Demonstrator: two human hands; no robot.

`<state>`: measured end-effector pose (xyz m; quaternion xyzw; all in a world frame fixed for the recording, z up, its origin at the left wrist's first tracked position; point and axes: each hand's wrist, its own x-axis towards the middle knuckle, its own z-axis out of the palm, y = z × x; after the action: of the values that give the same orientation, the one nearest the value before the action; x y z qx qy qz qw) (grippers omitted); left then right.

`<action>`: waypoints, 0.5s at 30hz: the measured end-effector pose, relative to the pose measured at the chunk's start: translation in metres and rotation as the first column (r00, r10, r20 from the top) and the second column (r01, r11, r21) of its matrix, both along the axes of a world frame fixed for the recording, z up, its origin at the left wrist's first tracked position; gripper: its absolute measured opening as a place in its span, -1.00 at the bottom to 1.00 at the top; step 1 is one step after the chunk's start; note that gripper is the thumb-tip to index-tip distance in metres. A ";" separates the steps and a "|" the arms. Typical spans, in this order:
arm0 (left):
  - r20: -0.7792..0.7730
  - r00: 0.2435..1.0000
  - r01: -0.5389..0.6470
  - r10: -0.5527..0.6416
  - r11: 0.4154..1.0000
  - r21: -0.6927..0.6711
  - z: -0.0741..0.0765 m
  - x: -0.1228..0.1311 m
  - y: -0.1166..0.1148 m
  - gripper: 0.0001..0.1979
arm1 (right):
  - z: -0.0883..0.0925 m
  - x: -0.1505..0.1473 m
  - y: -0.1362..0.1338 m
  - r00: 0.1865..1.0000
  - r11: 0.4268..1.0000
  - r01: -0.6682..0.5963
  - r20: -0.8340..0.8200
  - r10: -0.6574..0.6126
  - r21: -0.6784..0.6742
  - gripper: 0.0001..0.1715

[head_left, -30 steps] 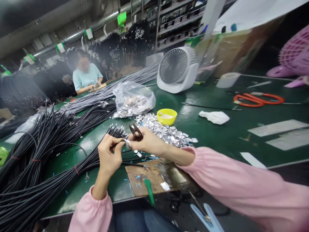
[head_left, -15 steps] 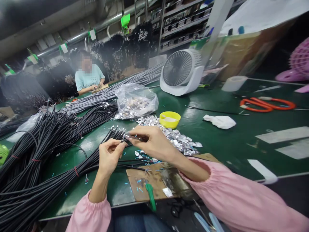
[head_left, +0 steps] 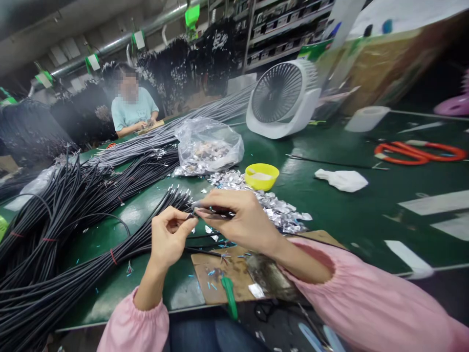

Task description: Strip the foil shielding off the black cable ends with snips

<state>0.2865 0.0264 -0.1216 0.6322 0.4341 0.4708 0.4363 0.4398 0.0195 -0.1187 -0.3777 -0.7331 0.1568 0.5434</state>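
My left hand (head_left: 169,237) pinches the end of a black cable (head_left: 190,216) between thumb and fingertips; most of that cable is hidden by the hand. From the right, my right hand (head_left: 244,222) holds dark metal tweezers (head_left: 222,212), their tips close to the pinched cable end. Whether the tips touch it I cannot tell. Behind and left of my left hand runs a bundle of black cables (head_left: 141,239) with pale stripped ends, tied with a red band. A heap of silver foil scraps (head_left: 280,210) lies just beyond my right hand.
A yellow bowl (head_left: 262,177), a clear bag of scraps (head_left: 208,149) and a white fan (head_left: 282,100) stand behind my hands. Orange-handled scissors (head_left: 417,152) lie right. A stained board (head_left: 208,276) bears a green-handled tool (head_left: 229,296). Across the table sits a person (head_left: 134,112).
Both hands stay close together, with my fingertips slightly shifted to the right. A bit of shiny foil visible at the cable end before is now hidden. The view has tilted slightly.
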 end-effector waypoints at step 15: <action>-0.097 0.928 -0.205 0.358 0.713 0.670 -0.018 -0.001 -0.006 -0.88 | 0.001 -0.004 0.002 0.951 0.862 -0.243 -0.283 0.122 -0.445 -0.58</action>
<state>0.2854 0.0201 -0.1396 0.7174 0.3810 0.5799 0.0617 0.4356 0.0210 -0.1173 -0.4052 -0.6321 0.4282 0.5029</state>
